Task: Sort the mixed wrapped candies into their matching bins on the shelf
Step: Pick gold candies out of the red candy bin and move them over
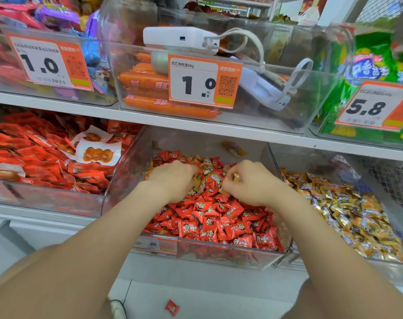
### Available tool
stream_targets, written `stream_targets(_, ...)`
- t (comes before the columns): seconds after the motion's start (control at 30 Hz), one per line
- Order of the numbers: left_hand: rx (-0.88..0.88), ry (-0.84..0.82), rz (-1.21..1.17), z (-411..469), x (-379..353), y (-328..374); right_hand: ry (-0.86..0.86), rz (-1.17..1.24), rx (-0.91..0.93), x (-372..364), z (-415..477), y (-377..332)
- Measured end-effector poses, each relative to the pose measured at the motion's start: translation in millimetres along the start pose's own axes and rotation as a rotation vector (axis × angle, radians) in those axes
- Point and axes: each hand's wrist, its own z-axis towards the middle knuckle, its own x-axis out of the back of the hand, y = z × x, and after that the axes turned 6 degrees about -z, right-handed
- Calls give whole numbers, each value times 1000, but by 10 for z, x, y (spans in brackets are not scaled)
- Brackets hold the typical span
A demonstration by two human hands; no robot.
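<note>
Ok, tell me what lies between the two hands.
Head view: mixed red and gold candies lie between left hand and right hand, which pinches a gold candy.

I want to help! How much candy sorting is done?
Done: the front of the clear plastic middle bin is nearly all red wrapped candies; the right bin holds gold wrapped candies. In hand: the right hand pinches a gold candy; the left hand digs beside it. Left: gold ones mixed at the bin's back, one red candy on the floor.
</note>
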Motion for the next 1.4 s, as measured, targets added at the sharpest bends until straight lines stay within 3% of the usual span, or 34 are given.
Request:
stream_targets(0.1, -34, 35, -103, -14, 25, -47, 141, 134, -14, 61, -44, 73)
stream_targets(0.33, -20, 64, -271, -60, 125, -83, 309, -76, 114, 52, -6, 185)
stream_targets(0.5, 18, 121, -209, -38, 110, -29, 182, -230, 158, 75, -62, 215)
stream_targets(0.73, -5, 42, -139, -4, 103, -29, 57, -374, 130, -3, -25, 235)
stream_targets(0.93, -34, -57, 104, -4, 6, 15, -52, -404, 117, -1, 22, 175)
stream_targets(1.03, -59, -7, 88, 20, -29, 19, -5, -397, 128, -57, 24, 171)
stream_targets(1.17, -82, 53, 61, 29, -26, -27, 41, -182, 123, -5, 4, 216)
stream_targets(1.4, -98, 49, -285, -94, 222, -201, 44, -32, 165, 53, -134, 78)
